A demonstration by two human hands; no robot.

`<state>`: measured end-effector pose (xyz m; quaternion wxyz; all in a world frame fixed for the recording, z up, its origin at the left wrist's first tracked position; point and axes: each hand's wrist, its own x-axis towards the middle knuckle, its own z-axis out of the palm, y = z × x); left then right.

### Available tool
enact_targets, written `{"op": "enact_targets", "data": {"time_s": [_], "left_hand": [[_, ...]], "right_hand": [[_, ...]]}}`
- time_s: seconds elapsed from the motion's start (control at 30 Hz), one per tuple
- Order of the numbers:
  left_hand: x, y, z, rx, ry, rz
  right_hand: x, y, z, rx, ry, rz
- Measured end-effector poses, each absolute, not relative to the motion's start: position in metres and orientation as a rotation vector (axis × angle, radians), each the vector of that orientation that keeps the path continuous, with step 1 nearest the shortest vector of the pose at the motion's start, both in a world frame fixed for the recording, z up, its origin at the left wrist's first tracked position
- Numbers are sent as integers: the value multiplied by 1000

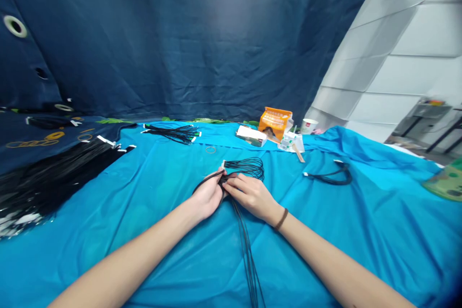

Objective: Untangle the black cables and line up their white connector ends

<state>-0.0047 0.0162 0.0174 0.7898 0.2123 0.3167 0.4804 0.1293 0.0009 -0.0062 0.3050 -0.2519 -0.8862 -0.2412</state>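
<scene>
Both of my hands meet at the middle of the blue cloth, around a bundle of thin black cables (245,236). My left hand (209,196) is closed on the bundle, palm partly up, with cable looped around its fingers. From the right, my right hand (252,195) pinches the same cables close to the left fingers. Loose strands hang down toward the near edge. Just beyond the fingers lie looped black cable ends (249,167) with a small white connector (224,164). Exactly how the strands cross between the fingers is hidden.
A large pile of black cables (54,173) lies at left, and a smaller bundle (173,132) farther back. A curved cable bundle (335,178) rests at right. Behind stand a white box (251,135), an orange bag (275,122) and a paper cup (308,126). A rubber band (210,150) lies mid-cloth.
</scene>
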Motion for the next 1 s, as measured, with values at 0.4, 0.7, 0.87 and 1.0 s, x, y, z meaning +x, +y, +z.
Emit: {"op": "enact_targets", "data": {"time_s": [0.4,0.7,0.87,1.0], "left_hand": [[-5,20,9,448,653,1020],[-7,20,12,476,656,1017],[-10,21,11,509,634,1008],[-11,20,14,605,668,1083]], "right_hand": [[127,3,-14,-792,-2263,-552],[125,2,-2,-817,-1901,314],[128,-1,9,-895,-1559,770],[135,-2,19,-778,-1242,1155]]}}
